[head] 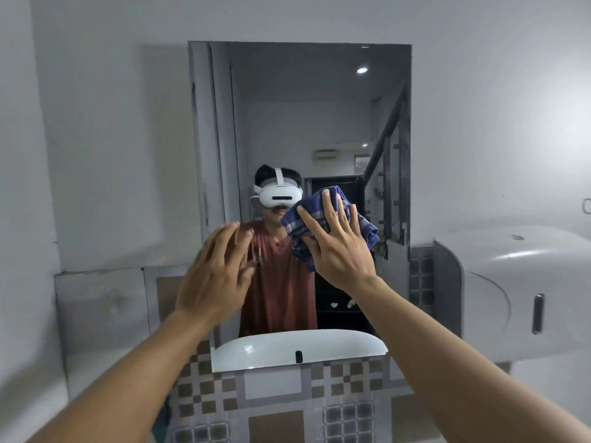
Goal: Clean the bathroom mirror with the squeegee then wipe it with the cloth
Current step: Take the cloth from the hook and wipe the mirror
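Fingers (331, 215) of right hand (339, 254) were spread flat, pressing 1 blue cloth (292, 228) on 1 mirror (303, 107); left hand (211, 276) raised alongside, fingers loosely spread, blurred.

White walls (96, 123), checkered tiles (208, 394), white dispenser (511, 282) at right

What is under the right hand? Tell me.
A bunched blue checked cloth, pressed against the mirror by the flat right hand. The part of the mirror behind it is covered and cannot be seen.
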The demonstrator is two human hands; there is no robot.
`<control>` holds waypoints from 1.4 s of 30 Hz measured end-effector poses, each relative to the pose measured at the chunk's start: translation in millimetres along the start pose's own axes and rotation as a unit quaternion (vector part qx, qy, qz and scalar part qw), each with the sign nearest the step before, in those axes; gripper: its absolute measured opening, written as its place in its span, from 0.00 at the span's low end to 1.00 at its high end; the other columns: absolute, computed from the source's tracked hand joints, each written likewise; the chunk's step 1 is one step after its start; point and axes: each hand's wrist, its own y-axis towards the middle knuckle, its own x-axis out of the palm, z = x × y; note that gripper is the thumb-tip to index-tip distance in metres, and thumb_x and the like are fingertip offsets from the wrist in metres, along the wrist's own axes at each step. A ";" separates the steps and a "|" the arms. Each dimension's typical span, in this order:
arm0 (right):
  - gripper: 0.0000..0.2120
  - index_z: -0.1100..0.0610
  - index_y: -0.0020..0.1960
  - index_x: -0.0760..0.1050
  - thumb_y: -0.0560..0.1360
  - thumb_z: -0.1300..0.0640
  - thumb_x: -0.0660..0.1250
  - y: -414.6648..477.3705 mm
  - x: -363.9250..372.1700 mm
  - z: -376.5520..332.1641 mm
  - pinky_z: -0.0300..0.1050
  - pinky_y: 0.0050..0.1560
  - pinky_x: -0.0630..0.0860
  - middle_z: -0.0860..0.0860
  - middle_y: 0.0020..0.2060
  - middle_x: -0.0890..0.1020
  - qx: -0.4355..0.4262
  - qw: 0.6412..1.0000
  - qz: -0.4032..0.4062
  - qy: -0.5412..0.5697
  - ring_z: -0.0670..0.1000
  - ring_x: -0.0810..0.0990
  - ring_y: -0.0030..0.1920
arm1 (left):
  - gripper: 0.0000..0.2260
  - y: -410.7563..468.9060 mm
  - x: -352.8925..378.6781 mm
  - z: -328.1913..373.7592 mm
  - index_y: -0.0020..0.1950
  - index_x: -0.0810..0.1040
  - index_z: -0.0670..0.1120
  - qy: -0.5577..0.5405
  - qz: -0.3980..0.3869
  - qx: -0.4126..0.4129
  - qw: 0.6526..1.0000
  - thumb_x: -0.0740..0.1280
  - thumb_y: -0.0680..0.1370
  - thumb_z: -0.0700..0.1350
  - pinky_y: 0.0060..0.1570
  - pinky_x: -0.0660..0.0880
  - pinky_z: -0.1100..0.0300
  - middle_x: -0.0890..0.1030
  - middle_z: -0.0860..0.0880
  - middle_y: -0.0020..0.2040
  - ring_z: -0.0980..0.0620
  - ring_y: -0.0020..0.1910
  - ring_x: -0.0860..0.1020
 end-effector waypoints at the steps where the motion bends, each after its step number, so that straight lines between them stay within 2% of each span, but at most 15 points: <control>1: 0.27 0.47 0.81 0.56 0.83 0.49 0.57 0.6 -1.3 3.0 0.63 0.79 0.46 0.60 0.81 0.51 0.009 1.000 0.005 0.006 0.61 0.45 0.81 | 0.26 13.4 -4.7 -2.9 0.77 0.67 0.43 0.010 0.005 0.000 1.000 0.64 0.80 0.50 0.69 0.64 0.46 0.66 0.37 0.75 0.37 0.74 0.65; 4: 0.27 0.47 0.81 0.55 0.83 0.49 0.56 2.1 -5.6 17.0 0.62 0.80 0.42 0.61 0.81 0.48 0.037 0.999 0.007 0.015 0.60 0.42 0.81 | 0.29 49.2 -17.0 -10.6 0.78 0.65 0.44 0.038 0.002 0.019 0.999 0.66 0.79 0.52 0.73 0.64 0.42 0.63 0.36 0.77 0.36 0.76 0.61; 9: 0.28 0.45 0.82 0.52 0.83 0.48 0.55 -1.9 -12.6 44.8 0.61 0.80 0.43 0.60 0.81 0.47 0.116 0.992 0.024 0.030 0.61 0.43 0.81 | 0.31 77.2 -20.6 -16.3 0.79 0.63 0.45 0.067 -0.028 0.042 0.996 0.65 0.79 0.54 0.75 0.63 0.39 0.59 0.37 0.79 0.38 0.79 0.56; 18: 0.28 0.44 0.82 0.51 0.83 0.46 0.54 -45.1 -0.6 60.8 0.63 0.79 0.48 0.59 0.82 0.47 0.212 0.976 0.033 0.046 0.61 0.43 0.81 | 0.30 78.1 -24.3 -12.8 0.77 0.66 0.45 0.059 -0.023 0.043 0.997 0.67 0.77 0.52 0.74 0.63 0.41 0.62 0.38 0.77 0.37 0.77 0.60; 21: 0.28 0.44 0.82 0.50 0.83 0.44 0.52 -61.4 3.2 57.1 0.63 0.79 0.46 0.59 0.81 0.46 0.233 0.971 0.026 0.054 0.61 0.42 0.81 | 0.27 82.7 -29.2 -16.6 0.76 0.67 0.44 0.068 -0.007 0.054 0.996 0.63 0.79 0.53 0.74 0.63 0.41 0.64 0.37 0.76 0.37 0.75 0.62; 23: 0.28 0.46 0.82 0.50 0.83 0.43 0.49 -69.7 5.0 51.9 0.63 0.79 0.45 0.60 0.81 0.45 0.231 0.972 0.014 0.051 0.62 0.42 0.81 | 0.28 86.5 -32.9 -18.3 0.76 0.67 0.43 0.067 0.003 0.055 0.996 0.62 0.78 0.53 0.74 0.62 0.42 0.64 0.36 0.75 0.36 0.74 0.62; 26: 0.29 0.49 0.82 0.51 0.83 0.42 0.45 -81.4 10.2 40.9 0.64 0.79 0.43 0.62 0.81 0.44 0.224 0.973 -0.005 0.051 0.62 0.40 0.81 | 0.30 92.4 -34.8 -20.9 0.77 0.65 0.43 0.069 0.008 0.046 0.997 0.67 0.78 0.51 0.74 0.63 0.40 0.62 0.35 0.76 0.35 0.75 0.61; 29: 0.28 0.54 0.79 0.56 0.83 0.41 0.44 -87.7 18.0 26.9 0.67 0.78 0.45 0.64 0.80 0.47 0.230 0.971 0.000 0.057 0.63 0.41 0.81 | 0.32 97.2 -35.9 -22.5 0.78 0.63 0.44 0.066 0.000 0.033 0.997 0.68 0.77 0.51 0.72 0.65 0.38 0.60 0.36 0.77 0.34 0.76 0.60; 34: 0.29 0.53 0.79 0.59 0.84 0.41 0.39 -74.8 23.1 -0.4 0.69 0.77 0.51 0.66 0.80 0.52 0.167 0.985 -0.001 0.034 0.66 0.47 0.80 | 0.32 101.8 -37.7 -25.0 0.77 0.64 0.44 0.078 -0.007 0.043 0.996 0.69 0.76 0.52 0.70 0.68 0.40 0.63 0.37 0.75 0.36 0.74 0.61; 36: 0.29 0.52 0.80 0.59 0.84 0.42 0.40 -64.9 23.4 -12.5 0.69 0.77 0.51 0.66 0.79 0.53 0.147 0.989 0.002 0.035 0.67 0.48 0.80 | 0.32 104.7 -39.3 -27.5 0.76 0.65 0.44 0.083 -0.010 0.047 0.995 0.69 0.76 0.53 0.70 0.68 0.40 0.64 0.38 0.74 0.36 0.73 0.62; 40: 0.26 0.51 0.81 0.57 0.84 0.46 0.48 -43.3 26.4 -42.1 0.69 0.77 0.49 0.66 0.79 0.54 0.098 0.995 0.005 0.027 0.68 0.50 0.79 | 0.32 108.8 -44.2 -36.2 0.77 0.65 0.45 0.084 -0.007 0.064 0.994 0.69 0.76 0.54 0.72 0.67 0.42 0.65 0.37 0.74 0.37 0.74 0.62; 42: 0.26 0.50 0.81 0.56 0.84 0.45 0.47 -32.4 29.2 -57.7 0.68 0.77 0.46 0.66 0.79 0.53 0.086 0.996 0.003 0.025 0.68 0.49 0.79 | 0.32 108.4 -46.2 -38.1 0.78 0.65 0.45 0.074 -0.013 0.059 0.995 0.69 0.77 0.54 0.70 0.69 0.41 0.64 0.38 0.75 0.37 0.75 0.61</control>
